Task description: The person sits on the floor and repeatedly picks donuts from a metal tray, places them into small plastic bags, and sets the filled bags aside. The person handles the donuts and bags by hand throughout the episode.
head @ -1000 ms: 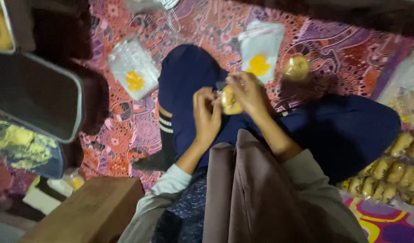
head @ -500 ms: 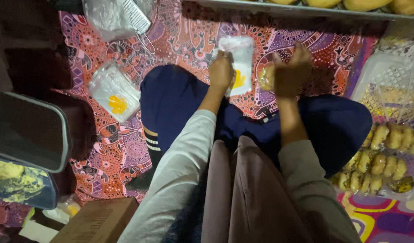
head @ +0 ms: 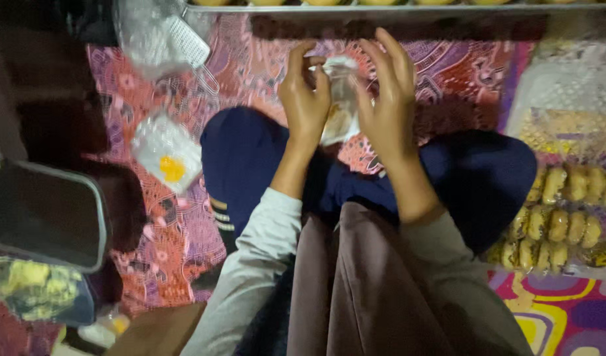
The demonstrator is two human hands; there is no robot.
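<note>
Ahead: a metal tray edge (head: 395, 8) closes off the mat (head: 250, 72).
Right: rows of pastries (head: 566, 211).
Left: a dark pan (head: 42, 214), small packet (head: 168, 155).

Pink-purple patterned mat (head: 250, 72), navy trousers (head: 250, 158), white packet (head: 342, 99), golden pastries (head: 566, 211)

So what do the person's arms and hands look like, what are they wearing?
Both arms wear long light grey sleeves that end near the wrists. The left hand and right hand are bare: no gloves, and no rings or watch that the dim, slightly blurred picture shows.
</note>
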